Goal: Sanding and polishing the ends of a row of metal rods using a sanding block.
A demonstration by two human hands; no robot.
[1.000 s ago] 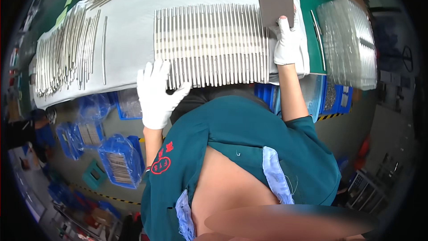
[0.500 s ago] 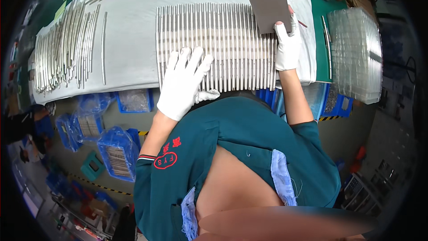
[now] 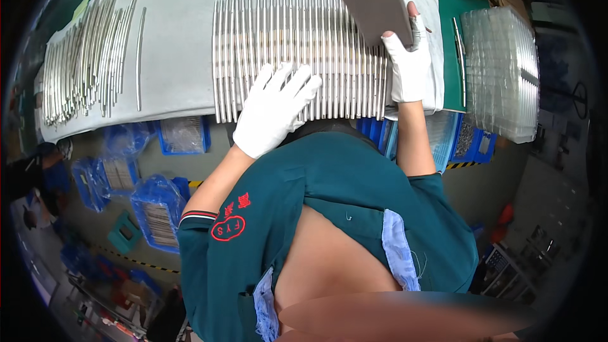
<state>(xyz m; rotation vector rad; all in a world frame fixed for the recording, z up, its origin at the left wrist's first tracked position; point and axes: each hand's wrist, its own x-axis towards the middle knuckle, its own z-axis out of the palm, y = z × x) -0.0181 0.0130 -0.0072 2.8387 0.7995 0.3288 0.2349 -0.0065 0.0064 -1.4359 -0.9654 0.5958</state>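
Across the green counter point(image 3: 451, 94), a white cloth point(image 3: 176, 57) lies under a neat row of metal rods point(image 3: 285, 38), maybe to save them from scratches, and the rods sit side by side, perhaps so each is easy to see. Left of the row is a messier bunch of rods point(image 3: 85, 63), while over the row's near side the left hand point(image 3: 275, 109) is palm down, fingers a bit spread, gripping nothing that shows. By the row's far right corner, the right hand point(image 3: 410, 71) pinches a tilted gray block point(image 3: 377, 9) between thumb and fingers, likely to leave its flat face free.
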